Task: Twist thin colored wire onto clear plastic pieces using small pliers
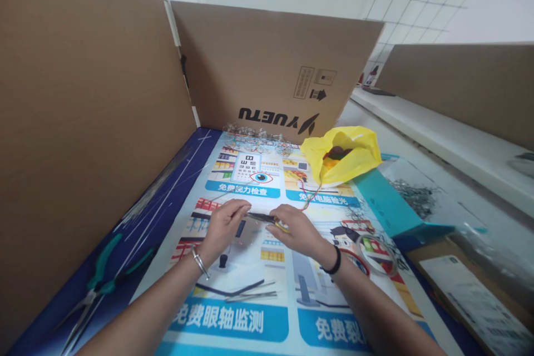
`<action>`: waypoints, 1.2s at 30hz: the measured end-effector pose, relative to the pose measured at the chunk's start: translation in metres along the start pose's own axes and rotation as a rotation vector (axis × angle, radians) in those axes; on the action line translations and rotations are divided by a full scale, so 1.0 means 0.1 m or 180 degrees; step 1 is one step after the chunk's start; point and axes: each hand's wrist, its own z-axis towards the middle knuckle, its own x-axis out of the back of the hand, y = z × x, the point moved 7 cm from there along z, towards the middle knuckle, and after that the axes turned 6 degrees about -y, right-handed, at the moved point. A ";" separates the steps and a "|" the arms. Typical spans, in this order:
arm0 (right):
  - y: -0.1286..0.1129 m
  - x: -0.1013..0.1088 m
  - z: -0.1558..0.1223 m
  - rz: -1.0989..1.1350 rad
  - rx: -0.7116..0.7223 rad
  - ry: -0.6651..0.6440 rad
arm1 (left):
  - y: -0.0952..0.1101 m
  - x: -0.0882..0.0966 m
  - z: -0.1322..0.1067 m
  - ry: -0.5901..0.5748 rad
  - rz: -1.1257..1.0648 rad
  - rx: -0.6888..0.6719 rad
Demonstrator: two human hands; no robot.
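My right hand (pixel 297 228) is closed around small pliers (pixel 262 217) with yellow handles, their dark jaws aimed left. The fingers of my left hand (pixel 225 228) are pinched together at the jaw tips. Whatever they grip is too small to make out. Both hands are just above a printed poster (pixel 246 320) spread on the table. Nearer to me, several short thin rods or wire pieces (pixel 254 292) lie on it. Beyond my right hand, coloured strands (pixel 311 198) trail out of a yellow bag (pixel 354 147).
Teal-handled long-nose pliers (pixel 97 283) lie open at left, below long thin wires (pixel 156 186). Small wire pieces (pixel 261 133) line the back cardboard panel (pixel 267 61). At right are a clear ring-shaped roll (pixel 392 258), a teal box (pixel 386 206) beside grey wire bits (pixel 415 197), and a labelled package (pixel 467 295).
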 end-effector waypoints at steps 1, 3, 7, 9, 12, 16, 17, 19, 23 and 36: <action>0.00 0.00 0.00 -0.0010 -0.0003 0.0006 | 0.00 0.00 0.00 -0.0011 0.0000 0.0001; 0.00 -0.01 0.00 -0.0021 0.0007 0.0007 | 0.00 0.00 0.00 -0.0022 0.0006 -0.0005; -0.02 -0.01 -0.01 -0.0033 0.0034 0.0021 | 0.00 0.00 0.01 -0.0006 0.0031 -0.0024; -0.02 -0.02 -0.01 -0.0050 0.0031 0.0020 | 0.00 0.01 0.01 0.0017 0.0049 -0.0038; -0.01 -0.04 -0.01 -0.0071 -0.0014 -0.0024 | 0.00 0.01 0.01 0.0036 0.0087 -0.0109; -0.02 -0.06 -0.01 -0.0087 -0.0071 -0.0133 | 0.02 0.01 0.01 0.0036 0.0099 -0.0186; -0.03 -0.06 -0.01 -0.0093 -0.0083 -0.0147 | 0.02 0.01 0.01 0.0024 0.0076 -0.0157; -0.02 -0.06 -0.02 -0.0114 -0.0114 -0.0140 | 0.02 0.00 0.00 -0.0006 -0.0013 -0.0007; 0.02 -0.05 -0.03 -0.0174 -0.0247 0.0026 | -0.01 -0.01 0.00 -0.0105 -0.0368 0.0497; 0.15 -0.09 0.01 0.1822 -0.0465 -0.0346 | -0.13 -0.11 0.04 -0.0447 -0.1545 0.1155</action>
